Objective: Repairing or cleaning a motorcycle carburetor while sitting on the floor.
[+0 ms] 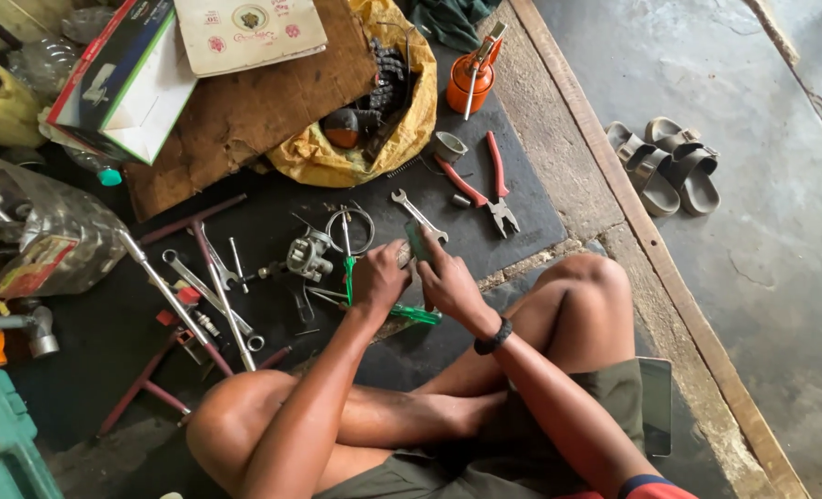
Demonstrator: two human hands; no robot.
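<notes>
Near the front edge of the black mat (513, 199), the left hand (379, 277) and right hand (448, 282) meet, both closed around a small greenish-grey part (417, 242). A spanner (417, 214) lies just beyond it, with red-handled pliers (485, 180) toward the mat's right edge and an orange oil can (469, 81) at its far edge.

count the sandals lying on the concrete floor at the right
2: a grey pair side by side beyond the wooden strip, one sandal nearer the black mat, the other sandal just right of it, touching. None appear hidden.
</notes>
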